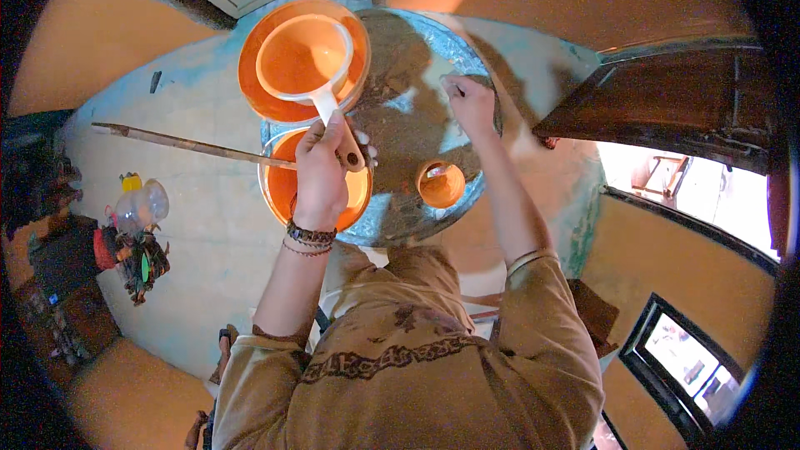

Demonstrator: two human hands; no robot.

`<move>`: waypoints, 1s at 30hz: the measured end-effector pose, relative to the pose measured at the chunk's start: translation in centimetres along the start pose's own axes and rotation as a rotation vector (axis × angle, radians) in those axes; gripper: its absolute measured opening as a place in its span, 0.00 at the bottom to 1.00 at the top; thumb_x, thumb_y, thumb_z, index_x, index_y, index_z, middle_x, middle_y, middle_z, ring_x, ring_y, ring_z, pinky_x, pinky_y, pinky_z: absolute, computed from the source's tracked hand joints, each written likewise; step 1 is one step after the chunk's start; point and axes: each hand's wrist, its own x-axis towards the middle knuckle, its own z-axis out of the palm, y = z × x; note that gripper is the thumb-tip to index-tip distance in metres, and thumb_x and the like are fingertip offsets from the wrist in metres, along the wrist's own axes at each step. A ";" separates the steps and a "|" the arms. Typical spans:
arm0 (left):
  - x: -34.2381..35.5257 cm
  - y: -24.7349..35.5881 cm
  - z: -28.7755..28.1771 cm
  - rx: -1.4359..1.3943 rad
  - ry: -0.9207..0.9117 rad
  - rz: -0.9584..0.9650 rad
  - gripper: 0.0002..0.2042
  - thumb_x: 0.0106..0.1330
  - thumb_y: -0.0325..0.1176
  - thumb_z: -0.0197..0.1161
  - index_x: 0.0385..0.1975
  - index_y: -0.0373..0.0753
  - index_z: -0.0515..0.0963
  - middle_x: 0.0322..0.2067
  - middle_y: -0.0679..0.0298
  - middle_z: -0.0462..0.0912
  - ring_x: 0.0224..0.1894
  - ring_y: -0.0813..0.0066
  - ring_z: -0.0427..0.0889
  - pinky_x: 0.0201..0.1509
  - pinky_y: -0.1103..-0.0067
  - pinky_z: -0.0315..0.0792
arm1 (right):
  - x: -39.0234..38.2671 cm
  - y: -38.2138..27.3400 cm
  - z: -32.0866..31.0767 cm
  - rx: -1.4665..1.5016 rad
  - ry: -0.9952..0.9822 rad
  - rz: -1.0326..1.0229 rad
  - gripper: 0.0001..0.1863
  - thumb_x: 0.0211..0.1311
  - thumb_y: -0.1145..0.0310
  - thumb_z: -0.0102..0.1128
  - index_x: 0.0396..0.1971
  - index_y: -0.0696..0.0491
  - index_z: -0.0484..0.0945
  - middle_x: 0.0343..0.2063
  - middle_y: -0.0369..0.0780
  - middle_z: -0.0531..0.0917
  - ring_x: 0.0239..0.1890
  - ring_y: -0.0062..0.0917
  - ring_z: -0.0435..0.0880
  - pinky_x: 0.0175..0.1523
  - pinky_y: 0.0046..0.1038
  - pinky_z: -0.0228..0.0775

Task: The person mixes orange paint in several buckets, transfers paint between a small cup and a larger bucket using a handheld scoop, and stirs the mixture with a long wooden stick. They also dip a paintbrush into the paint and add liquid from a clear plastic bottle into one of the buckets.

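Note:
My left hand [321,171] is closed around the pale handle of a round, long-handled utensil [329,100]. Its orange-looking bowl lies over a wide orange basin [250,75]; whether it is a dipper or a strainer I cannot tell. Below my left wrist stands an orange bucket [360,192], partly hidden by that hand. Toward the far right of the round table [400,217], my right hand [471,104] has its fingers drawn together. Anything within them is too small or hidden to make out. Nearer to me, a small orange cup [441,185] sits on the tabletop.
A long wooden stick [192,143] reaches from the left to the bucket. Clear plastic bottles [143,204] and dark clutter lie farther left. Orange walls surround the room, with a dark wooden panel [667,104] at right and a doorway-like bright opening [692,196] below it.

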 end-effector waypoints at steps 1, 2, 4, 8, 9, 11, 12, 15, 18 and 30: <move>-0.1 0.1 -0.1 0.013 -0.012 -0.014 0.11 0.67 0.39 0.49 0.27 0.38 0.67 0.20 0.63 0.74 0.18 0.72 0.75 0.19 0.78 0.70 | 0.1 0.3 0.2 -0.100 -0.046 0.020 0.17 0.50 0.64 0.61 0.42 0.50 0.78 0.37 0.44 0.80 0.38 0.29 0.81 0.41 0.27 0.72; -0.2 0.2 -0.3 0.011 -0.014 -0.011 0.11 0.67 0.39 0.49 0.27 0.38 0.67 0.20 0.63 0.74 0.18 0.72 0.75 0.19 0.78 0.70 | 0.0 0.9 1.0 -0.102 -0.044 0.017 0.17 0.50 0.64 0.61 0.42 0.50 0.78 0.37 0.44 0.80 0.38 0.29 0.81 0.41 0.27 0.72; -0.3 0.2 -0.4 0.037 -0.021 -0.032 0.12 0.67 0.40 0.48 0.26 0.38 0.67 0.19 0.63 0.73 0.16 0.73 0.74 0.16 0.78 0.68 | -0.7 3.0 3.0 -0.606 0.126 -0.402 0.23 0.51 0.62 0.59 0.49 0.50 0.73 0.47 0.46 0.75 0.49 0.35 0.75 0.49 0.32 0.69; -0.5 0.0 -0.6 0.025 0.022 -0.036 0.12 0.67 0.39 0.48 0.26 0.38 0.67 0.17 0.63 0.73 0.15 0.73 0.73 0.15 0.79 0.66 | 0.2 4.8 4.4 -0.684 -0.283 -0.397 0.20 0.49 0.66 0.56 0.45 0.52 0.75 0.48 0.47 0.74 0.51 0.38 0.73 0.50 0.34 0.68; -0.7 -0.1 -0.8 0.022 0.020 -0.034 0.12 0.67 0.39 0.49 0.26 0.38 0.67 0.17 0.63 0.73 0.15 0.74 0.73 0.15 0.80 0.66 | 0.8 2.0 2.9 -0.677 -0.292 -0.408 0.20 0.49 0.66 0.56 0.45 0.52 0.75 0.48 0.47 0.74 0.51 0.38 0.73 0.50 0.34 0.68; -0.9 -0.4 -0.7 0.016 0.019 -0.028 0.11 0.67 0.39 0.49 0.26 0.38 0.67 0.17 0.64 0.72 0.15 0.74 0.73 0.14 0.81 0.66 | 1.2 -1.9 0.5 -0.351 -0.459 0.100 0.15 0.47 0.69 0.55 0.37 0.54 0.79 0.39 0.45 0.80 0.43 0.36 0.79 0.47 0.33 0.70; -0.7 -0.8 -0.7 0.035 0.007 -0.012 0.11 0.67 0.39 0.49 0.26 0.39 0.67 0.17 0.64 0.72 0.14 0.75 0.73 0.14 0.81 0.65 | 0.4 -0.2 0.7 -0.216 -0.135 -0.079 0.10 0.47 0.69 0.57 0.31 0.54 0.81 0.30 0.42 0.82 0.34 0.33 0.82 0.42 0.31 0.72; -0.6 -1.0 0.1 0.070 0.029 0.006 0.10 0.66 0.37 0.52 0.27 0.39 0.67 0.16 0.66 0.72 0.13 0.78 0.71 0.14 0.82 0.65 | -0.3 2.8 -0.5 -0.063 -0.059 0.072 0.14 0.46 0.61 0.60 0.35 0.48 0.81 0.33 0.41 0.82 0.37 0.37 0.80 0.45 0.31 0.71; -0.8 -1.3 1.1 0.015 0.047 0.087 0.06 0.63 0.32 0.56 0.28 0.37 0.69 0.17 0.69 0.71 0.14 0.83 0.68 0.15 0.85 0.63 | -0.9 -1.0 -2.8 0.085 -0.130 0.254 0.18 0.49 0.57 0.62 0.37 0.53 0.80 0.32 0.40 0.82 0.32 0.27 0.81 0.42 0.26 0.72; 0.3 -5.0 4.9 0.252 0.301 0.398 0.08 0.60 0.26 0.54 0.37 0.31 0.69 0.24 0.52 0.78 0.25 0.64 0.80 0.26 0.73 0.72 | -2.5 -17.1 -6.6 0.568 -0.686 0.128 0.15 0.58 0.62 0.56 0.39 0.58 0.77 0.28 0.34 0.79 0.30 0.15 0.74 0.36 0.19 0.68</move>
